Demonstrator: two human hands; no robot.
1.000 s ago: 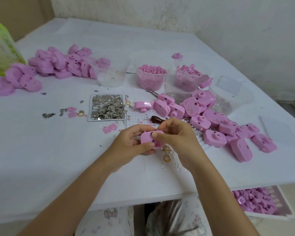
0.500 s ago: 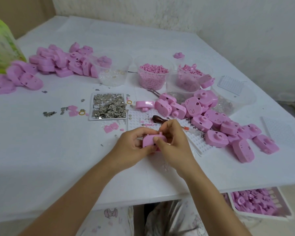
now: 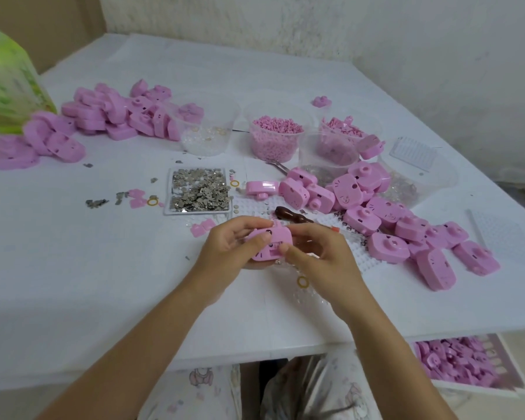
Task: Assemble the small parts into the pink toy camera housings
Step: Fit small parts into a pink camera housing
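1. The table bears everything. The work goes on at the middle of its near edge.
2. A heap of camera shells lies just right of the hands, on the right hand's side. A second heap lies far left, well apart.
3. A clear tub of pink bits stands at the far side. A tray of metal pieces lies just beyond the left hand.
4. The left hand and the right hand are brought together, and both are clamped on one camera shell.
5. That camera shell is held between them, just above the table, with its long axis running left to right. The left hand wraps its left end, thumb on the face. The right hand pinches its right end, so neither hand is nearer.
6. I cannot tell whether a small part sits under the right fingertips. The next move is probably a press at that right end, braced by the left hand.
7. A yellow ring lies on the table, just near of the right hand.
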